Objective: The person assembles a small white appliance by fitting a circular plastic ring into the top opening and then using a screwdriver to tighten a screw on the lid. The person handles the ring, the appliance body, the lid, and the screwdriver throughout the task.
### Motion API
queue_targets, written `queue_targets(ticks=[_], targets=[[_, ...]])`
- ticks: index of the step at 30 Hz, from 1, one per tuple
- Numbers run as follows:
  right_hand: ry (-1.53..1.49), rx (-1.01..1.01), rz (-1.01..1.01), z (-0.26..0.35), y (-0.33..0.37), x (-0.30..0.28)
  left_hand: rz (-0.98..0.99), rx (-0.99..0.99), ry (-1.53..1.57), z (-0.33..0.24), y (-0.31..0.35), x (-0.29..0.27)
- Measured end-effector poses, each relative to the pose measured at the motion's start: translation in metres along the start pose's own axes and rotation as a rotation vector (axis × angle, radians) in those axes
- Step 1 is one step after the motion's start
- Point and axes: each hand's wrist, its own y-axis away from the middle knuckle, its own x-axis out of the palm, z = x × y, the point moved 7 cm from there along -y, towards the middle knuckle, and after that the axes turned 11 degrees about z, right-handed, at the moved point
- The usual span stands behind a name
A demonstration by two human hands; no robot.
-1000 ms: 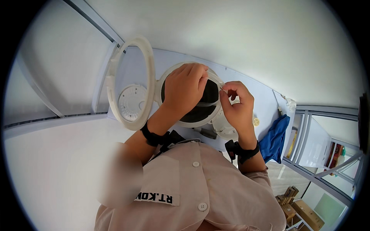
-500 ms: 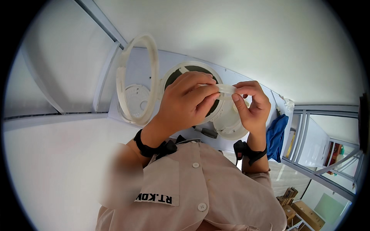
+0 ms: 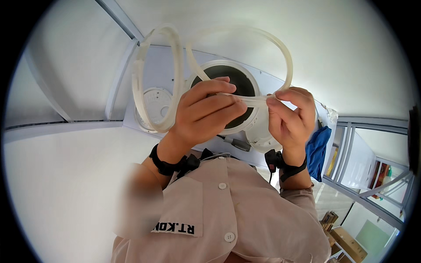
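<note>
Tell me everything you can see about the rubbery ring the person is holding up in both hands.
The ring is a thin, translucent off-white loop that looks like soft rubber or silicone. It is one flexible band, bent out of round: its upper part arcs high above the hands, while its lower stretch is pulled flat and pinched between the left hand and the right hand. It hangs in the air in front of the round white appliance with the dark opening, apart from it.
</note>
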Motion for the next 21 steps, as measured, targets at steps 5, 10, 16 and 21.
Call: queue_targets(ticks=[5, 10, 16, 21], targets=[[-0.089, 0.168, 0.274, -0.018, 0.042, 0.037, 0.357, -0.336, 0.033, 0.017, 0.028, 0.023], [-0.172, 0.207, 0.439, -0.009, 0.074, 0.063, 0.55, -0.43, 0.031, 0.014, 0.064, 0.029], [-0.157, 0.201, 0.375, 0.001, 0.071, 0.059, 0.481, -0.351, 0.0, 0.007, 0.065, 0.023], [-0.147, 0.156, 0.408, 0.006, 0.072, 0.058, 0.56, -0.326, -0.01, 0.001, 0.068, 0.019]])
